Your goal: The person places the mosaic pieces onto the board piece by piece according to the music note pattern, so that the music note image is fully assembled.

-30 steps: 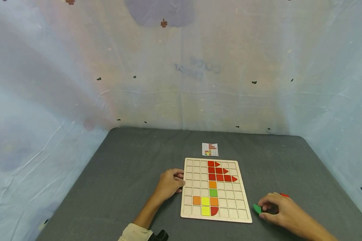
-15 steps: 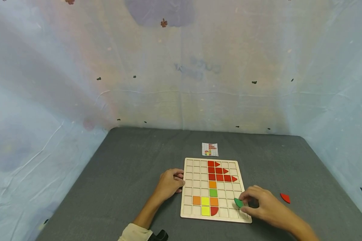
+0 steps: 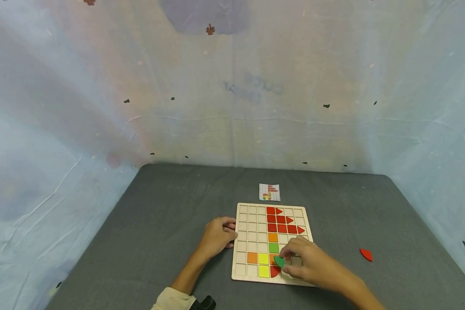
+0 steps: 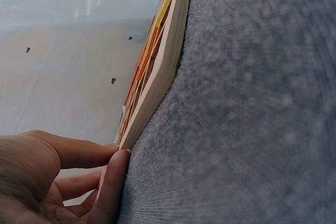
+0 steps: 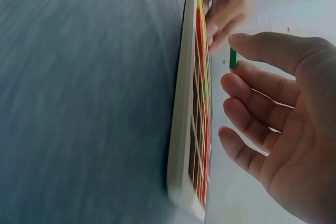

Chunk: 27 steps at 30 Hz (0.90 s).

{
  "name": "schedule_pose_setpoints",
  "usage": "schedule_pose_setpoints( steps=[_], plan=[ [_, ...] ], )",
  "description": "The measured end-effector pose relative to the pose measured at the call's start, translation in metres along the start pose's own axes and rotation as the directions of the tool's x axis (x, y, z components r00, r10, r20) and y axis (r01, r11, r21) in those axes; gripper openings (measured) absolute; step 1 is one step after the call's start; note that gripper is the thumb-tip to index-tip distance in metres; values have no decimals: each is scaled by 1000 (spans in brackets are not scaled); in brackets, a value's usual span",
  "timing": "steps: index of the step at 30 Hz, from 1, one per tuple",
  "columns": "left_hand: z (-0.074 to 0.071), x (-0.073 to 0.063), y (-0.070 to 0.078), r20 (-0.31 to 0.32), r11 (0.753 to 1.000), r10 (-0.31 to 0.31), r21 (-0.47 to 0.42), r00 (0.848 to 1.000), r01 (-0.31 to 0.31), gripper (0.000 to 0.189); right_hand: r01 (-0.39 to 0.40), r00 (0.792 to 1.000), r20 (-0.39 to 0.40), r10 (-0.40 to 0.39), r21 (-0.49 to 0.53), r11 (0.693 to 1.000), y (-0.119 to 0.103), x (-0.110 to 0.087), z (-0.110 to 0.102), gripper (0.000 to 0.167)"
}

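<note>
My right hand [image 3: 314,263] pinches a green quarter-circle tile [image 3: 279,262] between thumb and index finger, over the lower middle of the wooden grid board [image 3: 242,236]. In the right wrist view the green tile [image 5: 233,59] stands edge-on, apart from the board. At the board's left edge, my left hand [image 3: 215,237] grips the rim with thumb and index finger, as the left wrist view shows. On the board lie rows of red squares ending in red triangles [image 3: 301,230], a green square [image 3: 274,248], orange squares [image 3: 252,258], yellow squares [image 3: 264,271] and a red quarter circle [image 3: 274,272], partly covered.
A small printed pattern card [image 3: 269,192] lies just beyond the board. Off to the right, a loose red quarter-circle tile [image 3: 366,254] rests on the dark grey tabletop [image 3: 170,198]. A pale sheet [image 3: 232,86] hangs behind the table.
My right hand has carried the green tile left from the table onto the area over the board, uncovering the loose red tile. The left hand has stayed at the board's edge.
</note>
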<state>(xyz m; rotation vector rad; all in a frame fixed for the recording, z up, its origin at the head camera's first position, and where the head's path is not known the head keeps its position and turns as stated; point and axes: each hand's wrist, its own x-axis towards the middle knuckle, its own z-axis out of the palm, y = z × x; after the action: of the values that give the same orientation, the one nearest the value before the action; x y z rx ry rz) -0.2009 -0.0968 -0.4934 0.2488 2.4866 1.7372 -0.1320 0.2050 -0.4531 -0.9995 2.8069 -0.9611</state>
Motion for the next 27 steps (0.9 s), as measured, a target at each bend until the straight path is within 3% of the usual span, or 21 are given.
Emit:
schedule_pose_setpoints(
  steps=[9, 27],
  plan=[
    [0, 0, 0, 1, 1000, 7, -1, 1000, -7, 40, -46, 996, 82, 45, 9, 999, -17, 20, 15, 17],
    [0, 0, 0, 1, 1000, -4, -14, 1000, 4, 41, -58, 995, 85, 60, -20, 998, -33, 35, 35, 16]
  ],
)
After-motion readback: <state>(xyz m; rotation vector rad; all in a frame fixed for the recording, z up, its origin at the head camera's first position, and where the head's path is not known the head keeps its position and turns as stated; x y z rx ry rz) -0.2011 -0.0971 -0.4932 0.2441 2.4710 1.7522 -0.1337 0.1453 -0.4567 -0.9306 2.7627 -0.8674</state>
